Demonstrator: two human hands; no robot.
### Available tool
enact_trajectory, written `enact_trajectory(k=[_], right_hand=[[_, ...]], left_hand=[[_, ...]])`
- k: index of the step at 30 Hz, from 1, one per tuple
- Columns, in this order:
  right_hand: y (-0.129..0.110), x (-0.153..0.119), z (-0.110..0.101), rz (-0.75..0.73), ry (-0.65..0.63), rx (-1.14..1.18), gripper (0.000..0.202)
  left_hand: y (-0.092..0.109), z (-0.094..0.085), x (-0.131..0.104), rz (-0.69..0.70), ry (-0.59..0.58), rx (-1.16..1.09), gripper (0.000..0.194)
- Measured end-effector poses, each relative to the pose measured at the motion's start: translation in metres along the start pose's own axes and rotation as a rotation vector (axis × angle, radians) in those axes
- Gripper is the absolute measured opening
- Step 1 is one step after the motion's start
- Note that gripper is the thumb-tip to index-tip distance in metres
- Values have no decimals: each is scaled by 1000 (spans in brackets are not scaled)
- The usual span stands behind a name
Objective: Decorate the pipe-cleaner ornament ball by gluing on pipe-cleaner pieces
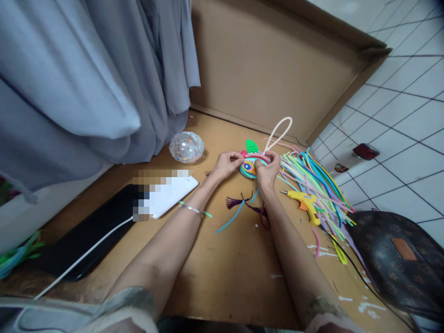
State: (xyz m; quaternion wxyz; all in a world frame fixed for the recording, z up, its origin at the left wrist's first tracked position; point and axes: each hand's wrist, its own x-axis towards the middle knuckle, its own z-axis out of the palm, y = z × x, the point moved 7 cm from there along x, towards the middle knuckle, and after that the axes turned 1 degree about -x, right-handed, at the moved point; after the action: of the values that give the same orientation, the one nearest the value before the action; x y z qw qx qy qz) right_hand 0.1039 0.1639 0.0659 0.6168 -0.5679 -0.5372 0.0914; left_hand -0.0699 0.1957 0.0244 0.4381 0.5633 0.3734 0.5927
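Note:
A round, colourful craft ornament (248, 167) with an eye pattern, turquoise stripes and a red and pink edge is held above the table between my hands. A green ridged leaf shape (251, 146) and a white loop (278, 133) stand up from its top. The fingers of my left hand (229, 164) are pinched at its left edge. My right hand (269, 170) grips the right side, thumb across the front. Below lie a dark purple tassel (235, 202) and a thin blue strip (231, 217), partly hidden by my right forearm.
Right of my hands lie a yellow glue gun (305, 203) with a black cord and a heap of coloured strips (312, 185). A dark patterned bag (398, 259) sits at the right edge. A clear ball (187, 147), a white device (176, 196) and a cardboard panel (270, 64) are also around.

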Motion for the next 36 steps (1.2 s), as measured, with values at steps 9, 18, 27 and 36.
enact_trajectory(k=[9,18,27,36], right_hand=[[0,0,0,-1,0,-2,36],[3,1,0,2,10,2,36],[2,0,0,3,5,12,36],[3,0,0,-3,6,11,36]], left_hand=[[-1,0,1,3,4,3,8],[2,0,-2,44,28,76,10],[4,0,-4,69,51,138,10],[2,0,-5,58,73,122,10]])
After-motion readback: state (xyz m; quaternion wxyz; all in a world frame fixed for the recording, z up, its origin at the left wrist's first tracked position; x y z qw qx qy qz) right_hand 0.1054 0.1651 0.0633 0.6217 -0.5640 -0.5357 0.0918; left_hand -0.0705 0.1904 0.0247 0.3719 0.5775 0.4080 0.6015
